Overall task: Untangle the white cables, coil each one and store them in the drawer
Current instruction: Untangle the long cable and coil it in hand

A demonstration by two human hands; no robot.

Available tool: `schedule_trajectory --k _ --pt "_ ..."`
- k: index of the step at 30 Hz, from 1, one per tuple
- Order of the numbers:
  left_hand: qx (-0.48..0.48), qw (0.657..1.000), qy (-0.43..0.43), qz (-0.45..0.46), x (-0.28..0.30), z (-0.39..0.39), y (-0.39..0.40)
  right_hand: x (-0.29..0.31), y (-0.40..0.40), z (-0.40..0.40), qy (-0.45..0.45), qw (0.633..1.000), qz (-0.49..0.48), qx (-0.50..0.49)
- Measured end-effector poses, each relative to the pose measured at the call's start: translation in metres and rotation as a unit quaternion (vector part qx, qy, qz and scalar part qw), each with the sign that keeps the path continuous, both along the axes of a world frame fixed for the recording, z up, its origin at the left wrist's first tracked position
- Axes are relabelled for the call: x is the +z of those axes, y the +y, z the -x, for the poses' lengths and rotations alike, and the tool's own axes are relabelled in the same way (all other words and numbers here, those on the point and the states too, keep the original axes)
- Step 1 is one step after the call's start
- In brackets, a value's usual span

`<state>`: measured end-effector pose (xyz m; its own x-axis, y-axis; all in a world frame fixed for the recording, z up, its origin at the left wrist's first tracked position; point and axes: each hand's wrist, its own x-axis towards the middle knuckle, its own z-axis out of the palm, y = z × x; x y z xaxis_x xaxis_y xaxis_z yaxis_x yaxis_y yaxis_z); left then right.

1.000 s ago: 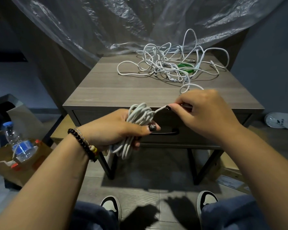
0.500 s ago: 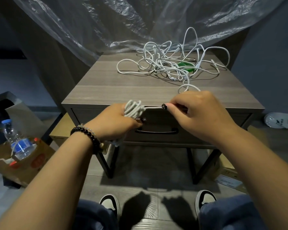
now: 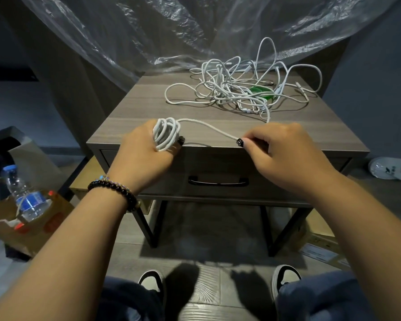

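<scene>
Smooth white cable coil [image 3: 166, 134] – your left hand [image 3: 140, 156] grips it; right hand [image 3: 285, 154] pinches loose strand over woodgrain table [image 3: 130, 112].

Dim room, dark blue-grey walls [image 3: 377, 93]. Floor [image 3: 206, 237] of grey wood-grain planks. Centre: grey wood-grain bench [image 3: 130, 112] on black metal legs [image 3: 148, 228]. Crumpled clear plastic sheet [image 3: 171, 26] hangs behind and above it, lower edge reaching the back of the top. Left on floor: brown paper bag [image 3: 33, 230] holding a water bottle [image 3: 23, 198] with blue cap and label. Right, by the leg: cardboard box [image 3: 320, 242]. Far right on floor: a white object [image 3: 389, 167], too unclear to identify.
</scene>
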<state>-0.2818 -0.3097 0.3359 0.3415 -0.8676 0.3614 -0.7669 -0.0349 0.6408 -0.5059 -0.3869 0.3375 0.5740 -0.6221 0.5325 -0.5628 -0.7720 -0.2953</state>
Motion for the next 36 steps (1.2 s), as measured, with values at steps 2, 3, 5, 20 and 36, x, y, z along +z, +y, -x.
schedule_trajectory --k 2,3,5,20,36 --pt "-0.05 0.998 0.046 0.006 0.002 0.006 0.002 -0.002 0.0 -0.001 -0.047 0.999 0.024 -0.009" --pt "-0.067 0.995 0.071 0.008 0.003 0.009 0.003 -0.002 0.0 -0.002 -0.072 0.997 0.032 -0.01" --pt "-0.085 0.988 0.131 -0.001 0.003 0.014 0.003 -0.002 0.003 -0.005 -0.115 0.992 0.043 0.003" --pt "-0.188 0.814 0.547 -0.048 0.001 0.026 -0.003 -0.003 0.031 -0.03 0.031 0.968 0.23 0.091" --pt "-0.086 0.828 0.523 0.182 0.005 0.035 -0.004 -0.005 0.053 -0.04 0.035 0.982 0.13 0.13"
